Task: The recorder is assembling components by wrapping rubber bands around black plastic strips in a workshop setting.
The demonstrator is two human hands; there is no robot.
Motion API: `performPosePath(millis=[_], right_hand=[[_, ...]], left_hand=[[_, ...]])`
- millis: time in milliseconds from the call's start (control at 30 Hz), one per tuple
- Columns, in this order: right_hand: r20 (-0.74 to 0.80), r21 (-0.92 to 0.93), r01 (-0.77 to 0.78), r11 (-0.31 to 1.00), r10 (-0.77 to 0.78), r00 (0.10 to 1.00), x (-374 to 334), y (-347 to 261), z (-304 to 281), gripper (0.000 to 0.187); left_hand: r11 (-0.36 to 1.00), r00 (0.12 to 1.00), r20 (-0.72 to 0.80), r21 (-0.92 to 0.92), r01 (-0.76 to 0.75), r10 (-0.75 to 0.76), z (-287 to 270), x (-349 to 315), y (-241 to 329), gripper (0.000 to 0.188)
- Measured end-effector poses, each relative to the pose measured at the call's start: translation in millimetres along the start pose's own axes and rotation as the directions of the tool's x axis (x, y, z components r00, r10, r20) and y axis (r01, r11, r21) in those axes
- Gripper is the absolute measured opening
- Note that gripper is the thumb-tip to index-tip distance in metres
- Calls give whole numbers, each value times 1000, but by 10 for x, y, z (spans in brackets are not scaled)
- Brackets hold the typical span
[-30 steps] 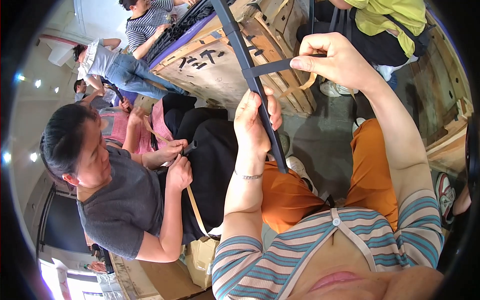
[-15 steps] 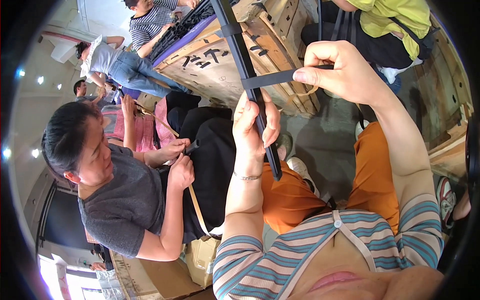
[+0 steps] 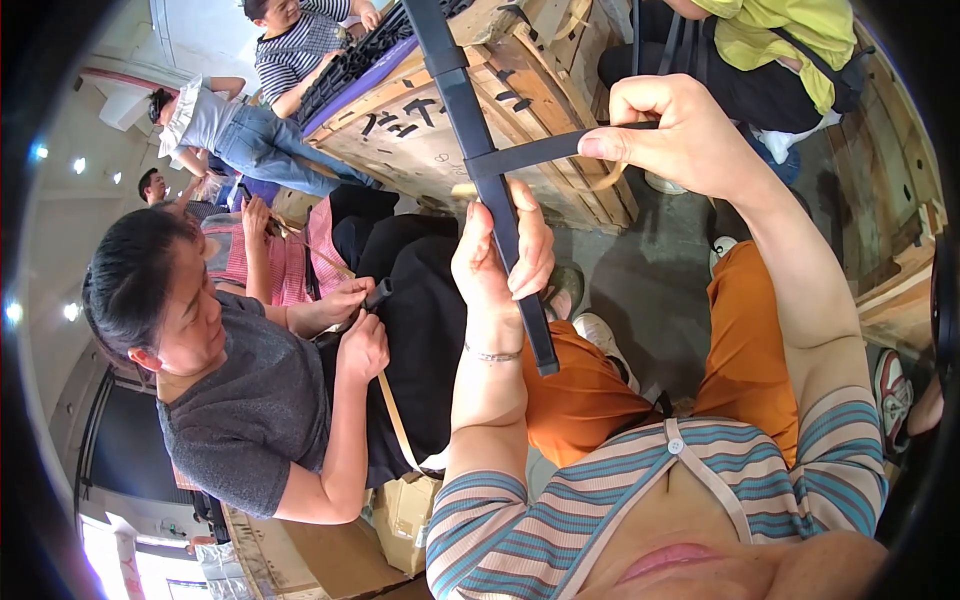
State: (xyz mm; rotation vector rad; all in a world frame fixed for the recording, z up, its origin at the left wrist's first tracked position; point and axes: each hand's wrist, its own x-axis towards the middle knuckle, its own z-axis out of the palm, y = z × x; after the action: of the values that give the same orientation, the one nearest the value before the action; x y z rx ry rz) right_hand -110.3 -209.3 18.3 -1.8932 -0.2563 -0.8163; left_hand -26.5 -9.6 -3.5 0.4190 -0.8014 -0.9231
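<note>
Slanting from the top of the view toward my lap is a long, slim black bar (image 3: 463, 112), with my left hand (image 3: 508, 248) closed round its lower part. A flat black strip (image 3: 535, 153) lies across the bar just above that hand, its free part stretched out to the right. My right hand (image 3: 685, 140) pinches the strip between thumb and fingers. A thin tan strip (image 3: 607, 182), like a tape backing, curls below the black one. Higher up, another black band (image 3: 446, 60) circles the bar.
At my left a seated person (image 3: 250, 390) handles a short black piece with a tan strip hanging from it. Wooden crates (image 3: 400, 165) stand ahead, one bearing dark parts. A person in yellow (image 3: 785, 50) sits at the far right. A cardboard box (image 3: 405, 515) is at lower left.
The bar has shifted slightly left and turned in my left hand, its lower end coming a little nearer. My right hand has moved slightly left, still holding the strip.
</note>
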Motion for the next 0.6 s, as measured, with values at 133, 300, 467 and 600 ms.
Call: performPosePath(millis=[133,300,467,600], right_hand=[[7,-34,-1,999,1,1000,10,-1,3,41],[10,-50,-8,999,9,1000,16,44,6,43],[63,-110,-87,990,94,994,50,163,33,39],[60,-67,69,995,-65,996,39,229,141,28]], left_hand=[[1000,1000,0,-19,4,-4,35,-7,-27,39],[999,998,-29,-24,47,-47,35,1,-54,38],[993,991,-61,-27,117,-118,-17,-5,-51,42],[977,983,-134,157,144,-123,47,5,-108,51]])
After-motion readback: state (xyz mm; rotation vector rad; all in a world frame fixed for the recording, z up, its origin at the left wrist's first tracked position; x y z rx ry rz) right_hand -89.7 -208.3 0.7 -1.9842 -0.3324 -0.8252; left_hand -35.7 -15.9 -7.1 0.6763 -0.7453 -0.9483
